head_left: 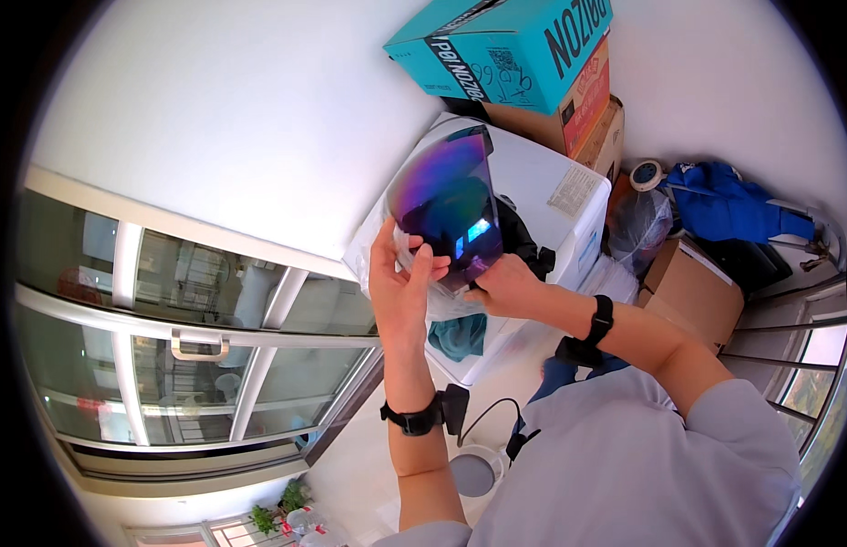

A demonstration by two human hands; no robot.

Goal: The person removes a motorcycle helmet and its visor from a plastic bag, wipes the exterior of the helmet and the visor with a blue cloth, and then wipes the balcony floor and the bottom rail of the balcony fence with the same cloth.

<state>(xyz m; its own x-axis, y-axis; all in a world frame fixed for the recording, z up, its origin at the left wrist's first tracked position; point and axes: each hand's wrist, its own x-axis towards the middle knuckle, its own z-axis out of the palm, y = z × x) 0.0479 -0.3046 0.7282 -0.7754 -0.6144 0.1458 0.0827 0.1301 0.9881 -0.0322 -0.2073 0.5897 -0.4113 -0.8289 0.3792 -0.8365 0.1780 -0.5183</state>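
A curved, mirror-tinted visor (pixel 444 196), shaded purple and blue like a helmet visor, is held up over a white appliance. My left hand (pixel 400 273) grips its lower left edge, with thumb and fingertips on the rim. At the lower right corner, my right hand (pixel 507 287) is closed on the visor's edge, its fingertips partly hidden. Clear plastic wrapping (pixel 444 305) shows under and beside my left hand. Behind the visor lies a black object (pixel 522 242), mostly covered, so its kind does not show. A teal cloth (pixel 460 335) lies just below the hands.
The white appliance (pixel 542 173) carries stacked cartons, a turquoise box (pixel 496 55) on top. To the right are an open cardboard box (pixel 692 287), a blue cloth bag (pixel 728 201) and a plastic bag (pixel 640 232). Sliding glass doors (pixel 195 283) stand left; a round stool-like object (pixel 473 472) sits below.
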